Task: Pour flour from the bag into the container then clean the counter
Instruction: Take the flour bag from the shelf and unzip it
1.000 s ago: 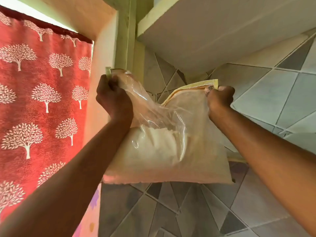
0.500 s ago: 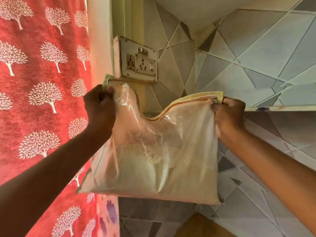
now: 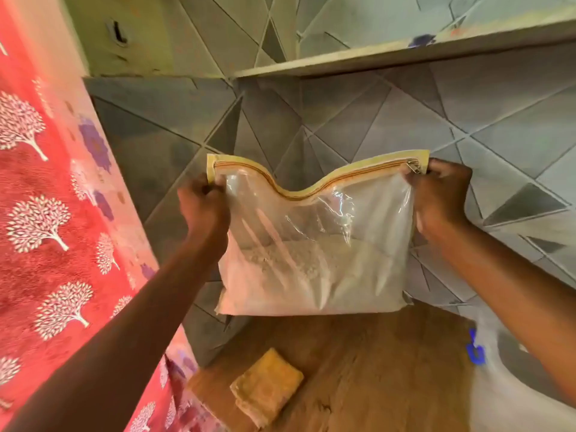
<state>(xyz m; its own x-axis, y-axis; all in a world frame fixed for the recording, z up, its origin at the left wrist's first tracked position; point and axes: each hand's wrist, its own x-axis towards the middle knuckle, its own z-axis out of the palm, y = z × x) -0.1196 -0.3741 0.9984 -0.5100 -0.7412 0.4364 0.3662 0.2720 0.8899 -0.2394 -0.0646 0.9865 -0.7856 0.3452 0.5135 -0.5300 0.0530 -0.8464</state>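
A clear plastic flour bag (image 3: 314, 260) with a yellow zip strip along its top hangs upright in the air above the wooden counter (image 3: 374, 369). White flour fills its lower half. My left hand (image 3: 202, 207) grips the bag's top left corner. My right hand (image 3: 439, 201) grips the top right corner beside the metal zip slider. The zip looks closed. A white, translucent container (image 3: 498, 388) with a blue mark shows partly at the right, below my right forearm. A folded orange cloth (image 3: 266, 386) lies on the counter below the bag.
A red curtain (image 3: 46, 229) with white tree prints hangs on the left. Grey triangle-patterned tiles (image 3: 343, 120) cover the wall behind the bag. A shelf edge (image 3: 389, 54) runs across the wall above.
The view has tilted down, so the counter, cloth and container have come into sight. Both hands have brought the bag lower, and its top now hangs flatter between them.
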